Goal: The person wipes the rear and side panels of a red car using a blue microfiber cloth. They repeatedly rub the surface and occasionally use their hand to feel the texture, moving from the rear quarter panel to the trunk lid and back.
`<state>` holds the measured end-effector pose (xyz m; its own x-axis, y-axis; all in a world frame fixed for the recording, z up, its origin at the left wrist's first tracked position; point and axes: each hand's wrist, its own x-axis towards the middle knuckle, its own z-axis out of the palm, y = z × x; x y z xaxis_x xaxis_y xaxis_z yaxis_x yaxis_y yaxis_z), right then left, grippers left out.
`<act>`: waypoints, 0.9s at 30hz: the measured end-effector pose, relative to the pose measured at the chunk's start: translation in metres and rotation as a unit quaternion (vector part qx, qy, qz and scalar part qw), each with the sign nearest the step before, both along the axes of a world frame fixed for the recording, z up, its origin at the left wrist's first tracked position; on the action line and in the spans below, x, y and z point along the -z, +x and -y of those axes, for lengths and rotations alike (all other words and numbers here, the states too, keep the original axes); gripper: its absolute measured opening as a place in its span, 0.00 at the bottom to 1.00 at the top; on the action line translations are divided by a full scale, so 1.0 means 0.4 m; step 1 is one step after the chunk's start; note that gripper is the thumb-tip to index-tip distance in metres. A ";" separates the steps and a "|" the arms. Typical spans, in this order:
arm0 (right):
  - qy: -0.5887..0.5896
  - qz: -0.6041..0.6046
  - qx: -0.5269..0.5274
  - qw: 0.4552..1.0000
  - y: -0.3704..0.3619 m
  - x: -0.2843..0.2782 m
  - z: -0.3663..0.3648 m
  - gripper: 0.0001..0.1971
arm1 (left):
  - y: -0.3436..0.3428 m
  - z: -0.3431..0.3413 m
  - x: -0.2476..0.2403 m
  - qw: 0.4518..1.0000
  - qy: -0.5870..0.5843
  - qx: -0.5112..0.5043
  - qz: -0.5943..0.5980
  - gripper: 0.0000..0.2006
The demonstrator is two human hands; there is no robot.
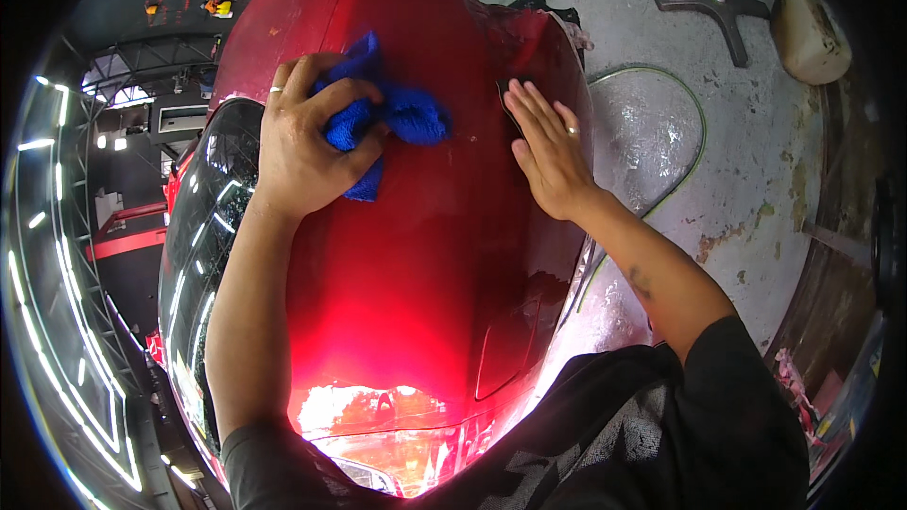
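A red car body [378, 293] fills the middle of the view, with a dark glossy window [222, 179] on its left. My left hand [312, 132] is closed around a bunched blue cloth [416, 115], which touches the red panel. Farther right, my right hand [548, 146] lies flat with its fingers stretched out along the panel's right side. A thin dark edge shows beside those fingertips; whether it is a separate piece under the hand I cannot tell. Each hand wears a ring.
On the worn grey floor [652, 170] to the right, a greenish hose [701, 132] lies in a loop. Beyond it stand a dark star-shaped stand base [713, 5] and a dirty off-white container [808, 35]. A red metal bar [128, 244] is at far left.
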<state>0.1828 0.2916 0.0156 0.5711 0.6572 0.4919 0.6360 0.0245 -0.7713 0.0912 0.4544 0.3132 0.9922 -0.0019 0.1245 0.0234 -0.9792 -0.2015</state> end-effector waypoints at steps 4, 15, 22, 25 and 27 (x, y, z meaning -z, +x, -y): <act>0.085 -0.032 0.052 0.995 0.038 -0.125 -0.086 0.28 | -0.015 0.002 0.002 1.000 0.004 -0.006 0.005 0.16; 0.034 -0.174 0.112 0.978 0.010 0.049 -0.101 0.28 | -0.015 0.000 -0.005 1.000 -0.005 -0.003 -0.008 0.16; 0.038 -0.158 0.101 0.982 0.066 0.100 -0.132 0.28 | -0.020 -0.004 0.001 1.000 -0.020 -0.023 -0.008 0.18; -0.039 -0.153 0.030 0.987 -0.068 -0.014 -0.015 0.30 | -0.014 -0.013 -0.002 1.000 -0.016 -0.001 0.011 0.17; -0.023 -0.090 0.077 0.993 0.005 0.030 -0.050 0.29 | -0.011 -0.009 -0.005 1.000 -0.016 -0.004 0.011 0.17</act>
